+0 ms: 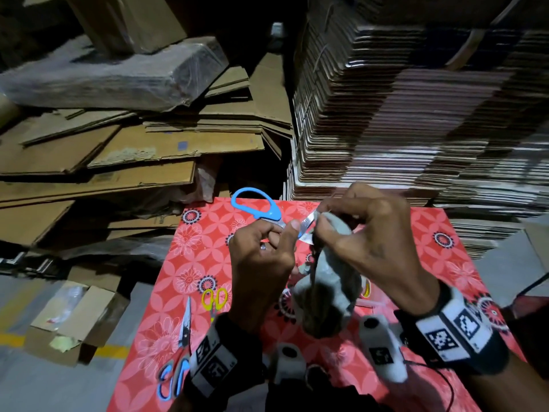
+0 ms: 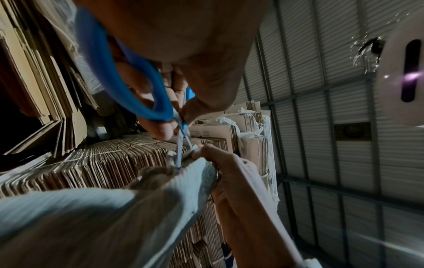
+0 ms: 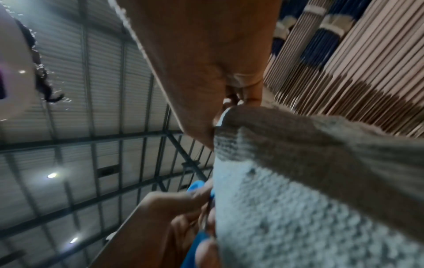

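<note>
Blue-handled scissors — gripped in the left hand — meet the grey knit cloth pinched by the right hand.

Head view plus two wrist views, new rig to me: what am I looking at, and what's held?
No machine: a person's two bare hands, wearing cameras. One picture looks down from the head; the other two look along each wrist towards the fingers. The left hand grips blue scissors, blades at the top of a grey sock that the right hand pinches. Below, a table with a red flowered cover bears small yellow scissors and a red-and-blue pair.
</note>
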`<state>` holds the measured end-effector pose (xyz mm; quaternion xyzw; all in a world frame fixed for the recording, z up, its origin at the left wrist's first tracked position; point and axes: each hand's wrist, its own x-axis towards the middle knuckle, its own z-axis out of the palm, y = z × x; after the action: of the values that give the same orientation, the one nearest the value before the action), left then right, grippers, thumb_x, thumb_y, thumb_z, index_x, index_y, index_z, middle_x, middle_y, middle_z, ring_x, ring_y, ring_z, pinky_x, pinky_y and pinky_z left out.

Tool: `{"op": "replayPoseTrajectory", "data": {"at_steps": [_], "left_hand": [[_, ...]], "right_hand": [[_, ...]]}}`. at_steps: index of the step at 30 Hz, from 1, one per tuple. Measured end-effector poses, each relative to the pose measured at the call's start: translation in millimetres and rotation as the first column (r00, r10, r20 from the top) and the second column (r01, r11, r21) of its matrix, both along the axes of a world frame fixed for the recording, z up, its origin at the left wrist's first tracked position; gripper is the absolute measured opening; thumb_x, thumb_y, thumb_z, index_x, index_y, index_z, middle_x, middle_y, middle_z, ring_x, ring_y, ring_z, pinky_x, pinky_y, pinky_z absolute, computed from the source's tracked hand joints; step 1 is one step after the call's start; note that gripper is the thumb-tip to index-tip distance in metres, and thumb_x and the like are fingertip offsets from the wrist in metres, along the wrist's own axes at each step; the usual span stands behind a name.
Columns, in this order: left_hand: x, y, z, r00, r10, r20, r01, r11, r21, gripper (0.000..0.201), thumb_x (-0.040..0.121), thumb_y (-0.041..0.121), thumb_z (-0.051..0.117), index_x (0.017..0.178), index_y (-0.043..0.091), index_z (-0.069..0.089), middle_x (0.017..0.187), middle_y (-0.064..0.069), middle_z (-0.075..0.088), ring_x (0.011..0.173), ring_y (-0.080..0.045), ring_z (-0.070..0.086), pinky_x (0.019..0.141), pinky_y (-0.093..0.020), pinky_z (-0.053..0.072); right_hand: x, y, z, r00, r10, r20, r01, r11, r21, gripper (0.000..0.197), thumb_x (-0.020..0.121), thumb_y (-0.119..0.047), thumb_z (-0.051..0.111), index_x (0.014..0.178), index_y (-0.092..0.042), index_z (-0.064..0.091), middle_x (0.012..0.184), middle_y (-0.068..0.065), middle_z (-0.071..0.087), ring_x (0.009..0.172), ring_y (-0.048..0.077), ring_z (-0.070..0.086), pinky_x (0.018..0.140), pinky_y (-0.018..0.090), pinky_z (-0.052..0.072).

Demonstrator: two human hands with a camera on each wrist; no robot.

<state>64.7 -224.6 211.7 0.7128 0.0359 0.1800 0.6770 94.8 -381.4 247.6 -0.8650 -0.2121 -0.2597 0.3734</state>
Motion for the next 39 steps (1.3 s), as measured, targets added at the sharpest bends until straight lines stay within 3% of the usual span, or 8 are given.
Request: {"op": "replayPoseTrajectory", "data": {"at_steps": [6,12,17,20,23,30,34,39], "left_hand": [[2,2,2,1.0,-0.017,0.009,0.016,1.0,0.019,0.042,0.097,0.009,0.072,0.06,0.0,0.054,0.053,-0.02,0.054,0.038,-0.011,0.059,0.043,-0.014,0.041],[2,2,2,1.0,-0.009,-0.003,0.009,1.0,0.025,0.039,0.097,0.007,0.071,0.065,-0.011,0.059,0.053,-0.022,0.055,0.037,-0.007,0.058,0.041,-0.012,0.039],[2,-1,6,1.0,-0.004,-0.003,0.004,1.0,-0.001,0.035,0.096,0.005,0.071,0.07,-0.016,0.06,0.062,-0.031,0.055,0.037,-0.007,0.058,0.041,-0.011,0.04],[3,2,5,1.0,0.0,-0.003,0.0,1.0,0.009,0.037,0.096,0.004,0.071,0.068,-0.016,0.059,0.064,-0.033,0.056,0.041,-0.005,0.06,0.044,-0.01,0.041],[2,3,5,1.0,-0.01,-0.004,0.01,0.999,0.04,0.037,0.097,0.007,0.072,0.067,-0.013,0.061,0.058,-0.026,0.057,0.041,-0.005,0.06,0.045,-0.011,0.04],[3,1,2,1.0,-0.011,0.016,0.011,0.999,0.03,0.04,0.098,0.019,0.072,0.067,-0.005,0.063,0.047,-0.01,0.058,0.039,-0.013,0.06,0.05,-0.018,0.044],[2,0,0,0.999,-0.034,0.0,0.034,0.999,0.037,0.042,0.094,0.034,0.065,0.066,0.003,0.064,0.045,-0.006,0.058,0.042,-0.024,0.063,0.056,-0.029,0.047],[4,-1,-2,0.999,-0.015,0.04,0.013,0.998,0.067,0.04,0.094,0.033,0.064,0.066,0.004,0.066,0.047,-0.006,0.06,0.042,-0.015,0.062,0.056,-0.025,0.044]], "right_hand": [[14,-14,6,0.998,-0.056,-0.026,0.058,0.995,0.079,0.015,0.074,-0.014,0.078,0.084,-0.024,0.083,0.067,-0.006,0.061,0.06,0.006,0.057,0.055,0.03,0.048],[-11,8,-2,0.994,0.086,-0.071,-0.085,0.996,0.02,0.014,0.075,-0.013,0.076,0.084,-0.02,0.083,0.068,-0.007,0.06,0.063,0.006,0.059,0.058,0.025,0.047],[16,-12,7,0.997,-0.064,-0.045,0.068,0.994,0.086,0.015,0.073,-0.011,0.081,0.082,-0.023,0.084,0.069,-0.01,0.063,0.063,0.007,0.062,0.058,0.023,0.047],[1,1,2,0.999,-0.002,-0.051,0.004,0.999,0.052,0.015,0.075,-0.01,0.077,0.081,-0.022,0.083,0.067,-0.006,0.06,0.063,0.007,0.059,0.057,0.023,0.043],[-10,8,-4,0.991,0.096,-0.098,-0.096,0.995,0.011,0.015,0.075,-0.011,0.077,0.082,-0.023,0.083,0.069,-0.014,0.059,0.065,0.002,0.059,0.059,0.017,0.041],[-5,3,2,0.998,0.027,-0.053,-0.026,0.999,0.019,0.014,0.077,-0.01,0.074,0.082,-0.019,0.084,0.068,-0.007,0.061,0.065,0.005,0.059,0.059,0.02,0.043],[0,0,0,0.995,0.054,-0.084,-0.047,0.996,0.074,0.013,0.073,-0.014,0.072,0.079,-0.019,0.083,0.072,-0.006,0.068,0.065,0.007,0.065,0.058,0.033,0.053],[-7,3,1,0.997,0.053,-0.057,-0.05,0.997,0.055,0.014,0.073,-0.007,0.075,0.076,-0.019,0.081,0.071,-0.005,0.068,0.063,0.009,0.064,0.056,0.033,0.051]]}}
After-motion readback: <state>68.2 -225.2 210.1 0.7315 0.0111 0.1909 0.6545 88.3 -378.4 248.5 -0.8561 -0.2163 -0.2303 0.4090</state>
